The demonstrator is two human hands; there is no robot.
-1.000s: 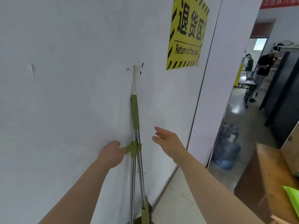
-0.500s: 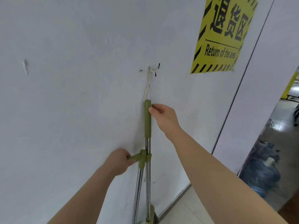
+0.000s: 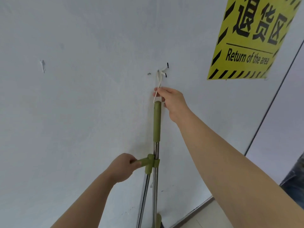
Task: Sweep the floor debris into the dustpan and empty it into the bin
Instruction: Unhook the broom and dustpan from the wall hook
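The right hand [image 3: 171,101] is pinching the white loop [image 3: 158,83] hanging the broom [image 3: 156,122] on its wall hook [image 3: 162,70], the left hand [image 3: 123,168] is gripping the dustpan handle [image 3: 146,162]; lifting the loop off likely follows.

We cannot see the lower ends of the two metal poles [image 3: 148,193] — the bottom edge cuts them, so the broom head and the dustpan stay out of view. The end of the green side handle [image 3: 144,162] is hidden inside the left hand [image 3: 122,169]. The fingertips of the right hand [image 3: 171,102] are behind the white string loop [image 3: 158,84] and the green grip [image 3: 157,120], so we cannot tell how they pinch. The yellow sign [image 3: 250,38] is cut at the top and right. At the right edge, a dark blue shape [image 3: 294,183] is too blurred to name.
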